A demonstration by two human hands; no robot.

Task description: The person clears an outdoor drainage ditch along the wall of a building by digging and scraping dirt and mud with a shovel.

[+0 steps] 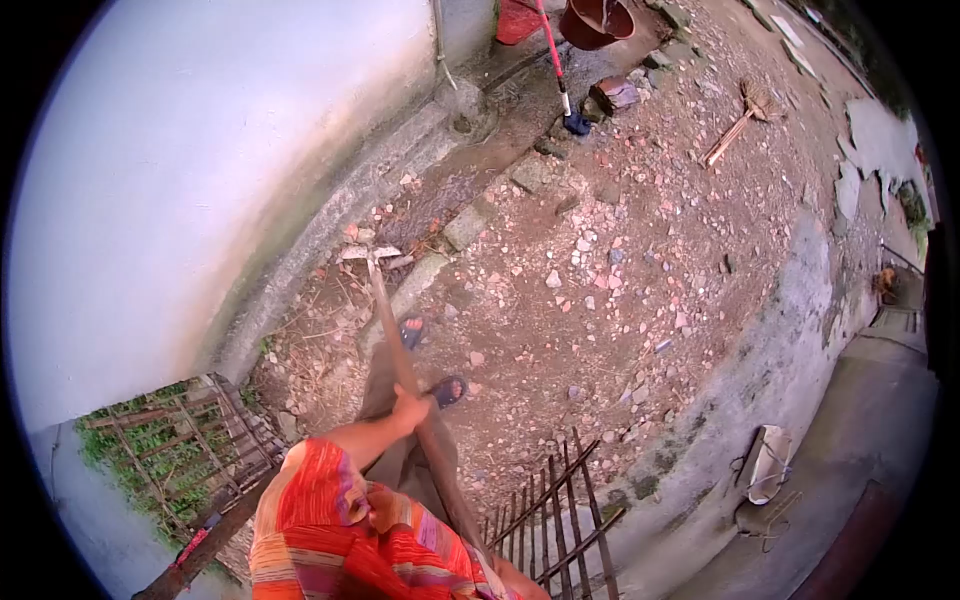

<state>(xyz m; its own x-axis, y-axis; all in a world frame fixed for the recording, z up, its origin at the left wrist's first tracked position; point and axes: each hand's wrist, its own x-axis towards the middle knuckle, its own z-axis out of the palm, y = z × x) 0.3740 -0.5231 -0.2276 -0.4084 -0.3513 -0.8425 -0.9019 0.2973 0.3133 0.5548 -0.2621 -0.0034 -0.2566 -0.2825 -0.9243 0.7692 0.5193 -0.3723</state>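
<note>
My left hand (408,408) is closed around the long wooden handle of a hoe (390,315). The handle runs from beside my body down past my feet. At its far end, the pale, dirt-covered hoe blade (370,253) lies in the drainage channel (440,200), among stones and wet soil along the white wall. Dry stalks and rubble (325,330) lie just on my side of the blade. Of my right arm, only a strip of bare skin (520,580) shows at the bottom edge, below the striped orange sleeve; the hand itself is out of sight.
A brown basin (596,22) and a red-handled tool (555,60) stand at the channel's far end. Stone edging (466,228) borders the gravel ground. A twig broom (735,130) lies farther right. Bar railings (565,510) rise near my right side, and a wooden fence (190,430) at left.
</note>
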